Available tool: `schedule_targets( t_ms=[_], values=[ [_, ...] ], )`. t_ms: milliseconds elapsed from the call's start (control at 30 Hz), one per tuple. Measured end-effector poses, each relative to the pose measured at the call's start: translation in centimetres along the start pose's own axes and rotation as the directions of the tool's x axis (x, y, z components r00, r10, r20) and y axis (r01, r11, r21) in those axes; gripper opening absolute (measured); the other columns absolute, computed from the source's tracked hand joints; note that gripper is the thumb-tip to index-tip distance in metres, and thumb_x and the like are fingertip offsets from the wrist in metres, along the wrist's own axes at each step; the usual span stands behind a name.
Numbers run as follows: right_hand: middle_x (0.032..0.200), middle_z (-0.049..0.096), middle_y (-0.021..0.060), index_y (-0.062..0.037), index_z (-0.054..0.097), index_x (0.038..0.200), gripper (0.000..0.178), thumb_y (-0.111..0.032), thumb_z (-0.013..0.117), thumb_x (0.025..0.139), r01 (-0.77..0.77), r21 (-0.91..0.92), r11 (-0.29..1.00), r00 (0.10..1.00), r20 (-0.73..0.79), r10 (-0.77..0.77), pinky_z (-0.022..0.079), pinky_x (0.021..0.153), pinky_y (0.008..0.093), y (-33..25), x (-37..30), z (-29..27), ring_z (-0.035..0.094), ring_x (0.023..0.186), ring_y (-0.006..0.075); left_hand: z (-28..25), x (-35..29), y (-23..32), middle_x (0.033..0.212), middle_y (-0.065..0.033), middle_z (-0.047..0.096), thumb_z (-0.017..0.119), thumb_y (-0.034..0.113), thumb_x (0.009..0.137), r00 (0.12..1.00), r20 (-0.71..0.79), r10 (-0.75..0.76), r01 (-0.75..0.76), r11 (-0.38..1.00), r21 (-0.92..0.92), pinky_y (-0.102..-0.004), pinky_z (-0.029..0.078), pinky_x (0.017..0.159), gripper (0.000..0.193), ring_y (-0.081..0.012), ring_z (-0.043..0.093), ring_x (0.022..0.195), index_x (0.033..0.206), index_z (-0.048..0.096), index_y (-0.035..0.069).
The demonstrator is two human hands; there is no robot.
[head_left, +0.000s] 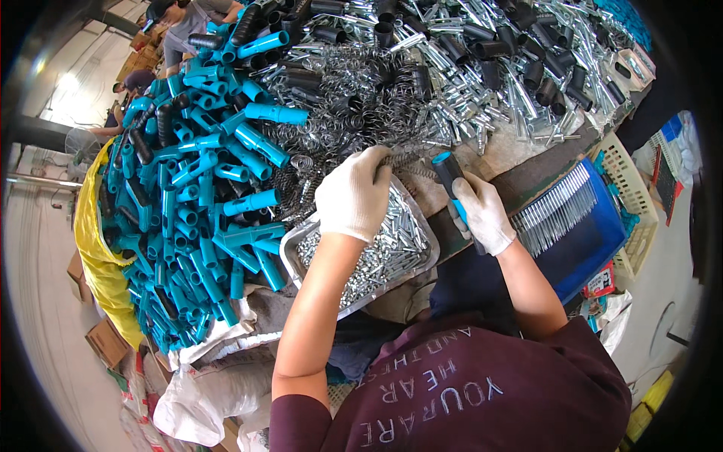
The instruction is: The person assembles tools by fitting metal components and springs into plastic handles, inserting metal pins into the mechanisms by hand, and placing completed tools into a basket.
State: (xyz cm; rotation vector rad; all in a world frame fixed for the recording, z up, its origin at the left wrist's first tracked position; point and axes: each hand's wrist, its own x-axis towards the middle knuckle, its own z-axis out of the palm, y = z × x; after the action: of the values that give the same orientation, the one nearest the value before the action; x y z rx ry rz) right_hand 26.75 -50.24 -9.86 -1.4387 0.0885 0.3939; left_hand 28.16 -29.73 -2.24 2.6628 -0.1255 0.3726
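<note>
My left hand (354, 197), in a white knit glove, pinches a dark coil spring (410, 162) over the back edge of a metal tray (434, 252). Small silver metal pins (384, 252) fill that tray. To the right, my gloved right hand (486, 213) grips a teal and black plastic handle (449, 172), held tilted with its hollow teal-rimmed end up. The spring points toward the handle; whether they touch I cannot tell. Beyond my left hand lies a tangled heap of coil springs (361, 90).
Teal plastic handles (199, 188) are piled at the left beside a yellow sack (98, 241). Black sleeves (489, 49) and silver rods (520, 98) cover the far right. A blue tray (602, 245) of lined-up metal rods (557, 207) and a cream crate (644, 233) stand at right. Another person (192, 26) is at far left.
</note>
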Motion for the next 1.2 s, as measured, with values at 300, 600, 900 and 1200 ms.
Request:
schedule_targets(
  t_ms=[300,600,900,1200],
  values=[
    [0.071,0.062,0.0110,0.0029,0.062,0.108,0.031,-0.020,0.058,0.088,0.182,-0.392,0.902,0.942,0.332,-0.046,0.047,0.061,0.0313,-1.0,-2.0,-0.2,0.055,0.063,0.0156,-5.5,-0.9,1.2,0.087,-0.0163,0.068,0.059,0.027,0.089,0.890,0.423,0.172,-0.144,0.985,-0.098,-0.0430,0.052,0.073,0.020,-0.0356,0.066,0.082,0.100,0.070,0.013],
    [0.068,0.056,0.0018,0.0041,0.058,0.105,0.035,-0.028,0.060,0.092,0.004,-0.189,0.982,0.961,0.273,0.048,0.038,0.044,0.0234,0.2,-1.8,3.1,0.049,0.050,0.0075,-5.8,-1.9,-1.0,0.080,-0.0181,0.068,0.053,0.041,0.093,0.901,0.430,0.061,-0.045,0.998,-0.047,-0.0453,0.052,0.071,0.036,-0.0380,0.066,0.078,0.098,0.069,0.009],
    [0.061,0.052,0.0063,-0.0022,0.050,0.106,0.027,-0.028,0.045,0.100,-0.067,0.065,0.996,0.983,0.175,0.055,0.036,0.034,0.0258,1.6,-1.0,1.9,0.045,0.039,0.0116,-20.1,3.0,-21.0,0.108,-0.0168,0.065,0.064,0.026,0.085,0.591,-0.805,-0.054,0.502,0.805,0.315,-0.0446,0.051,0.087,0.036,-0.0365,0.063,0.101,0.116,0.060,0.007],
    [0.061,0.054,0.0050,-0.0028,0.052,0.096,0.026,-0.028,0.047,0.098,-0.082,0.016,0.996,0.990,0.118,0.080,0.036,0.034,0.0264,1.4,-1.1,2.1,0.046,0.039,0.0115,-22.5,0.6,-31.3,0.124,-0.0256,0.061,0.065,0.028,0.074,0.435,-0.732,-0.524,0.831,0.547,0.102,-0.0454,0.046,0.099,0.079,-0.0420,0.059,0.114,0.144,0.038,0.006]
  ],
)
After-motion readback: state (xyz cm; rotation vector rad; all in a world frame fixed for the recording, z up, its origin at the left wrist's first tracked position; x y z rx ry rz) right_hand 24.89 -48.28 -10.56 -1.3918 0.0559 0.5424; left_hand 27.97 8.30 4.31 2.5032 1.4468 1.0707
